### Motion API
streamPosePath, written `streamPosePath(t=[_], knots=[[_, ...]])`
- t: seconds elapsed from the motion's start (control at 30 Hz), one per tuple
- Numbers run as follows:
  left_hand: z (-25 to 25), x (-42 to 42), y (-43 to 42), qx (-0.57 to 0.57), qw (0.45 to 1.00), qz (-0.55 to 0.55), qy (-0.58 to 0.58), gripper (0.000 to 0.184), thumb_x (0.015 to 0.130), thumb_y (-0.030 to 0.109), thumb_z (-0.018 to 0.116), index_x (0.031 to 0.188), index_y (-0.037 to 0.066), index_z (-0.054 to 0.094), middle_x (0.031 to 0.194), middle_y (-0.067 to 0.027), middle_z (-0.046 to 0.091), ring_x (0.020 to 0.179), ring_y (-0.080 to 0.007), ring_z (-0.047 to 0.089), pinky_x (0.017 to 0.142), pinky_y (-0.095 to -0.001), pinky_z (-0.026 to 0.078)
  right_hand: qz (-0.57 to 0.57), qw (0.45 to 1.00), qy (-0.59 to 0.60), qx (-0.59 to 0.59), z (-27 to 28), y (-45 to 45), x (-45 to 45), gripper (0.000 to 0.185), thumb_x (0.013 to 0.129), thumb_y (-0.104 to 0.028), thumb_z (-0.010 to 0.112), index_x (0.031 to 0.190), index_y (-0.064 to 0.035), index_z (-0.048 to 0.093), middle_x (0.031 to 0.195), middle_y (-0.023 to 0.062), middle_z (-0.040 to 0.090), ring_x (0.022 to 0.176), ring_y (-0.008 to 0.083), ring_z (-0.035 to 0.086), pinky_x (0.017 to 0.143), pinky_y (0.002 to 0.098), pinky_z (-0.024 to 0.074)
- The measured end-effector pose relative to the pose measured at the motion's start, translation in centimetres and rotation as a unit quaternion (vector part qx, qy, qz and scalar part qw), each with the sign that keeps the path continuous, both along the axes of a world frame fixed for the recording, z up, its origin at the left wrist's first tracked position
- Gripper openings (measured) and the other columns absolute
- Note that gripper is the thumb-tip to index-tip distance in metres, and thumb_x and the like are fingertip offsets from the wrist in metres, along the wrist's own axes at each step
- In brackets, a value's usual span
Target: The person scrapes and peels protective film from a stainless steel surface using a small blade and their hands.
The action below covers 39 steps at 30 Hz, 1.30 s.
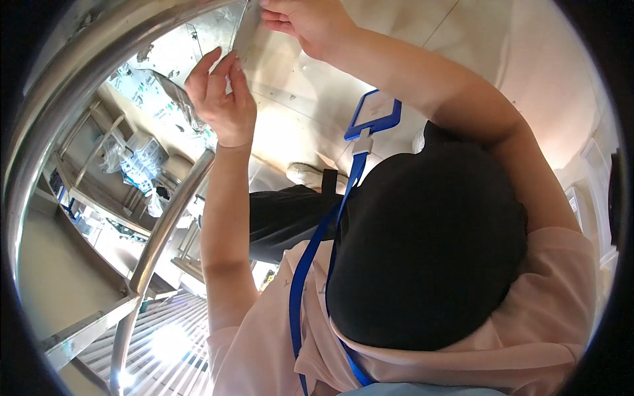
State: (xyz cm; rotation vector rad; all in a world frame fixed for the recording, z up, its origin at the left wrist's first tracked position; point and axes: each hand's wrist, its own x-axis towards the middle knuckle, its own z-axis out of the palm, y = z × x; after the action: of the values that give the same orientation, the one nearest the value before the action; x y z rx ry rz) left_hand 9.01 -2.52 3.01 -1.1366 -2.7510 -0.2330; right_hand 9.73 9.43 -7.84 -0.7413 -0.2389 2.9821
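At the upper left, my left hand is raised with its fingers bent. Its fingertips pinch the lower end of a thin clear sheet. My right hand is at the top edge of the view, just right of that sheet. Its fingers are curled together and partly cut off by the frame, so I cannot make out what they hold. A blue-framed badge hangs below my right forearm on a blue lanyard.
A curved metal rail and a metal post stand along the left. Beyond them lie plastic-wrapped items and a slatted surface. My black-clad leg fills the centre. Pale floor tiles and white containers lie right.
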Motion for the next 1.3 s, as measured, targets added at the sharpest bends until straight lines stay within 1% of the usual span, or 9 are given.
streamPosePath(t=[0.27, 0.43, 0.53, 0.57, 0.63, 0.77, 0.93, 1.03, 1.3], knots=[[-2.3, -1.8, 0.9, 0.069, 0.993, -0.087, 0.036, 0.018, 0.069, 0.001, 0.066, 0.085, 0.003, 0.059, 0.100, -0.0082, 0.058, 0.086, -0.0256, 0.053, 0.072, -0.0336, 0.044, -0.003, 0.998, -0.010, 0.069, 2.0, 0.1, -0.3, 0.010, 0.082, -0.011, 0.059, 0.078, -0.0026, 0.060, 0.069, 0.0038, 0.058, 0.061, 0.0113, 0.054, 0.054, 0.0243, 0.0430], [-2.8, -1.8, 2.7, 0.045, 0.990, -0.110, 0.075, 0.029, 0.073, -0.001, 0.061, 0.102, 0.000, 0.060, 0.105, -0.0113, 0.059, 0.090, -0.0270, 0.056, 0.077, -0.0334, 0.047, -0.017, 0.996, 0.046, 0.078, 1.6, -0.1, -0.2, 0.009, 0.084, -0.009, 0.055, 0.079, -0.0025, 0.060, 0.074, 0.0054, 0.059, 0.065, 0.0138, 0.057, 0.058, 0.0254, 0.0463], [-1.7, -1.6, 4.5, 0.012, 0.987, -0.137, 0.085, 0.037, 0.076, -0.007, 0.053, 0.113, -0.004, 0.052, 0.104, -0.0212, 0.054, 0.089, -0.0325, 0.056, 0.074, -0.0373, 0.047, -0.042, 0.994, 0.032, 0.099, 1.4, -0.5, 0.0, 0.012, 0.086, -0.009, 0.051, 0.080, -0.0012, 0.058, 0.075, 0.0058, 0.059, 0.064, 0.0146, 0.057, 0.059, 0.0264, 0.0475], [-2.3, -1.7, 3.9, 0.029, 0.994, -0.107, 0.021, 0.043, 0.076, -0.006, 0.051, 0.119, -0.002, 0.049, 0.114, -0.0220, 0.049, 0.099, -0.0356, 0.051, 0.079, -0.0383, 0.046, -0.061, 0.991, 0.030, 0.113, 1.2, -0.8, 0.0, 0.013, 0.087, -0.009, 0.051, 0.080, -0.0010, 0.057, 0.074, 0.0058, 0.058, 0.063, 0.0143, 0.056, 0.059, 0.0264, 0.0478], [-2.3, -2.1, 4.0, 0.022, 0.987, -0.142, 0.071, 0.036, 0.075, -0.004, 0.052, 0.111, -0.002, 0.054, 0.109, -0.0200, 0.051, 0.095, -0.0342, 0.052, 0.076, -0.0384, 0.047, -0.098, 0.985, 0.025, 0.143, 0.7, -1.3, -0.1, 0.014, 0.087, -0.010, 0.050, 0.079, -0.0005, 0.056, 0.073, 0.0058, 0.057, 0.063, 0.0139, 0.056, 0.058, 0.0264, 0.0483], [-2.5, -2.7, 2.9, -0.052, 0.970, -0.184, 0.147, 0.027, 0.069, -0.004, 0.061, 0.096, 0.002, 0.063, 0.103, -0.0076, 0.060, 0.086, -0.0242, 0.056, 0.075, -0.0312, 0.047, -0.011, 0.980, -0.059, 0.190, 0.1, 0.4, 0.7, 0.013, 0.087, -0.010, 0.051, 0.079, -0.0008, 0.055, 0.069, 0.0042, 0.054, 0.061, 0.0114, 0.054, 0.055, 0.0245, 0.0464], [-2.1, -3.1, -0.5, -0.012, 0.968, -0.218, 0.124, 0.023, 0.067, -0.003, 0.063, 0.087, 0.008, 0.063, 0.092, -0.0031, 0.061, 0.076, -0.0197, 0.056, 0.065, -0.0284, 0.046, 0.026, 0.959, -0.080, 0.269, 1.6, 1.4, 1.6, 0.013, 0.084, -0.013, 0.055, 0.079, -0.0015, 0.056, 0.067, 0.0018, 0.053, 0.057, 0.0100, 0.051, 0.052, 0.0219, 0.0430], [-1.2, -2.8, -0.2, 0.005, 0.973, -0.204, 0.108, 0.020, 0.066, -0.003, 0.065, 0.084, 0.007, 0.061, 0.090, -0.0040, 0.060, 0.072, -0.0200, 0.054, 0.062, -0.0297, 0.045, 0.002, 0.969, -0.005, 0.249, 1.7, 0.7, 1.0, 0.013, 0.082, -0.015, 0.059, 0.077, -0.0029, 0.058, 0.066, 0.0013, 0.055, 0.057, 0.0100, 0.052, 0.052, 0.0219, 0.0426], [-1.5, -2.1, 0.1, 0.034, 0.978, -0.189, 0.083, 0.020, 0.065, -0.003, 0.065, 0.083, 0.006, 0.062, 0.094, -0.0063, 0.059, 0.076, -0.0214, 0.055, 0.063, -0.0300, 0.046, 0.026, 0.989, -0.082, 0.119, 2.8, 0.7, 0.0, 0.010, 0.079, -0.014, 0.062, 0.076, -0.0050, 0.060, 0.070, 0.0037, 0.060, 0.061, 0.0118, 0.056, 0.055, 0.0238, 0.0452]])
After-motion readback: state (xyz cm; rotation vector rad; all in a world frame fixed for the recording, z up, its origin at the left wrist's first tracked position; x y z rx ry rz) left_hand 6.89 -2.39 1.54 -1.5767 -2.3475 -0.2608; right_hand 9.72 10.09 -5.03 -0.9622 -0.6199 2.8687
